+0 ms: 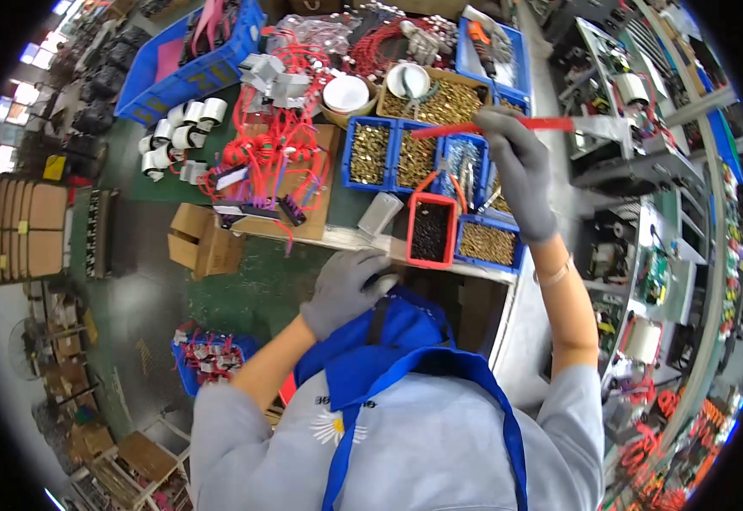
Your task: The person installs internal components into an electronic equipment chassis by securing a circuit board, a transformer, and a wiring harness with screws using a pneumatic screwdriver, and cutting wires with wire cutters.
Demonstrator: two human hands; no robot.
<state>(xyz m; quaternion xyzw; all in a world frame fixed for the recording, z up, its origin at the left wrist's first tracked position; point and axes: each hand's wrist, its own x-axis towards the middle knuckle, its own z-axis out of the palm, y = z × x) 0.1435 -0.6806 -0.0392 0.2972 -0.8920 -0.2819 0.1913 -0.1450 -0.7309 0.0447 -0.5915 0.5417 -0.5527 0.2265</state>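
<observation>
My right hand (520, 170), in a grey glove, is raised over the right end of the parts bins. Its fingers are closed on a long red-handled tool (546, 123) with a wide pale end pointing right; its exact kind is unclear. My left hand (347, 289), also gloved in grey, is at the table's front edge, just above my blue apron (388, 345). Its fingers are curled, and what they hold, if anything, is hidden. Nearest to it are a red bin of small black parts (432, 232) and a pale grey rectangular piece (380, 215).
Blue bins of brass-coloured parts (370, 153) line the table's right side. Red wire bundles (273, 157) lie left of them, near white rolls (180, 132) and a large blue crate (192, 60). A cardboard box (205, 238) sits at the left front. Equipment racks (644, 179) stand at the right.
</observation>
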